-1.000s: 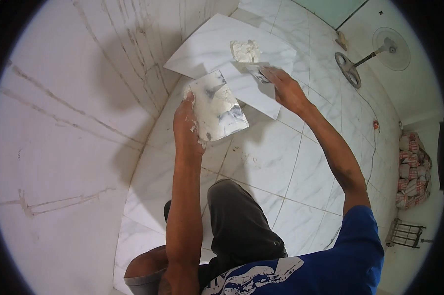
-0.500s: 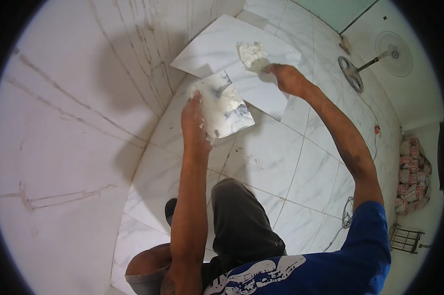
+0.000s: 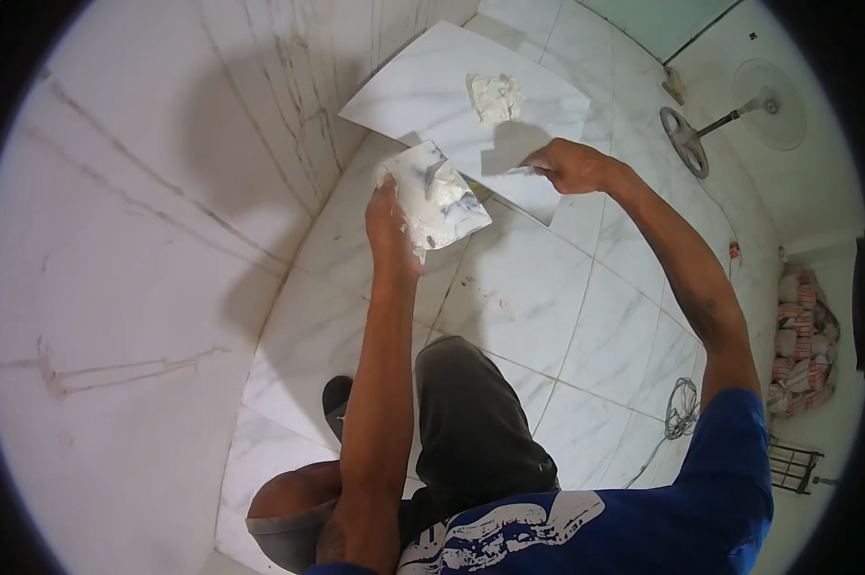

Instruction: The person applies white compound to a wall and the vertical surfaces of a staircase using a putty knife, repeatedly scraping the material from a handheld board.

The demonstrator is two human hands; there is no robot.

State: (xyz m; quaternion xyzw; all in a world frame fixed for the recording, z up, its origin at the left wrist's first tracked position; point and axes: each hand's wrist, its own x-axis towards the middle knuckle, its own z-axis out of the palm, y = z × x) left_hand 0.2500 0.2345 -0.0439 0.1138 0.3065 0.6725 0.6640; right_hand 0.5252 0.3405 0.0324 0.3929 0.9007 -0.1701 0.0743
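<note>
My left hand [image 3: 386, 216] grips the edge of a square white tile piece [image 3: 439, 199] smeared with white paste, and some paste clings to the fingers. To its right, my right hand [image 3: 574, 166] is closed on the handle end of a flat scraper [image 3: 511, 153]. The scraper's blade is just over a large marbled tile board [image 3: 413, 81] lying on the floor. A lump of white paste [image 3: 495, 99] rests on that board, beyond the blade and apart from it.
A wall [image 3: 145, 240] with brown streaks rises at the left. On the right are a standing fan [image 3: 683, 142], a coiled cable [image 3: 682, 409], stacked bags [image 3: 801, 345] and a metal rack [image 3: 793, 466]. Tiled floor [image 3: 519, 297] lies below my hands.
My right hand has drawn the scraper away from the paste lump, nearer to me. The held tile piece has moved slightly and now shows a thicker heap of paste on its right part.
</note>
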